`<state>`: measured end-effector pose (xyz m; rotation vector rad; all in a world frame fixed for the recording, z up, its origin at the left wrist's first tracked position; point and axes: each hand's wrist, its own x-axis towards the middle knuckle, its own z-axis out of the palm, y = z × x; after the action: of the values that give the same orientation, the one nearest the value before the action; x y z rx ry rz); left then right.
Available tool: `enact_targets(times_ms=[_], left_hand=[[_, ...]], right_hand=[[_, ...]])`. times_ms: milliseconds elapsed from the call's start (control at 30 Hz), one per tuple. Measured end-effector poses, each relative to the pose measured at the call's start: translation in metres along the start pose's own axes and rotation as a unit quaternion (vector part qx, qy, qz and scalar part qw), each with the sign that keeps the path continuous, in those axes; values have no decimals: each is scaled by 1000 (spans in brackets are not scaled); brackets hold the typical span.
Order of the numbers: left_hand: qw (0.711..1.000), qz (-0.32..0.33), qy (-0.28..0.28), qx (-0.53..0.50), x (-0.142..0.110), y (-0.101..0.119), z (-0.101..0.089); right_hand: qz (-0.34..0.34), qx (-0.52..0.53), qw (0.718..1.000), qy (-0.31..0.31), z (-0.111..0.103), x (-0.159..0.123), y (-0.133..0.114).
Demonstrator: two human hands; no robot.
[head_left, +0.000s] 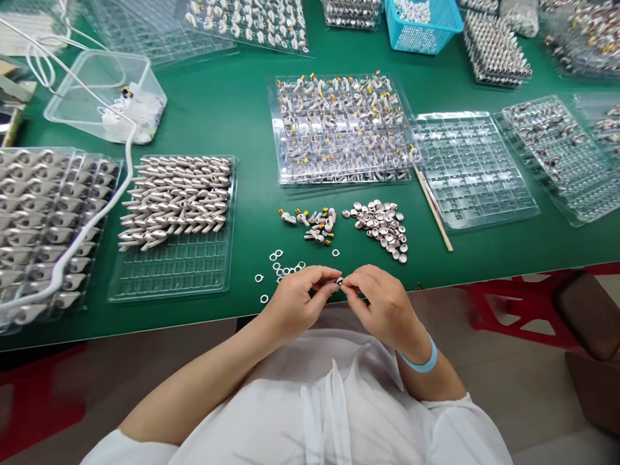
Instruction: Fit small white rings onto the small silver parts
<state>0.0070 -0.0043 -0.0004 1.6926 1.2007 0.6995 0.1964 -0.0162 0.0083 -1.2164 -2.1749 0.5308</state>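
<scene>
At the table's front edge, my left hand [303, 294] and my right hand [382, 300] meet fingertip to fingertip. Both pinch a small metal part [340, 281], mostly covered by the fingers; its exact kind is hard to make out. White flat rings [276, 266] lie scattered beside my left hand, and a single ring [336, 253] sits just beyond the fingertips. Farther back is a loose group of pale curved pieces with gold-coloured ends [317, 226]. To its right spreads a pile of small round metal caps [382, 226].
Behind the pile stands a clear tray of gold-ended pieces [343, 129]. A thin wooden stick [436, 213] lies beside another clear tray [477, 168]. Left are a tray of metal shells [177, 200], a white cable [72, 248] and a plastic tub [77, 97]. A blue basket [423, 39] stands at the back.
</scene>
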Motion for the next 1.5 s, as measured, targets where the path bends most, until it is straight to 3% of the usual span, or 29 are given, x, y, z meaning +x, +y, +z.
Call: enact_targets(times_ms=[200,400,533,733,967,1067,1400,1500], left_hand=[[998,49,-28,12,1,1,-2],[997,3,-64,-49,-2,3,-5],[987,-61,-71,-129,-3,7,-4],[965,-145,5,-218,-3,7,2],[966,-130,73,-210,-6,4,12],[967,-120,76,-210,-7,4,14],[963,-120,71,-230,-10,1,15],[961,-124,68,-237,-10,2,13]], right_hand=[[54,36,994,-91,-10,6,4],[104,108,982,-118,-20,9,8],[129,132,978,-98,-17,8,4],[162,169,972,-14,-1,8,-7],[238,250,937,48,16,4,-10],[254,276,925,57,21,3,-12],[277,380,882,34,22,5,-7],[273,378,884,23,19,6,-7]])
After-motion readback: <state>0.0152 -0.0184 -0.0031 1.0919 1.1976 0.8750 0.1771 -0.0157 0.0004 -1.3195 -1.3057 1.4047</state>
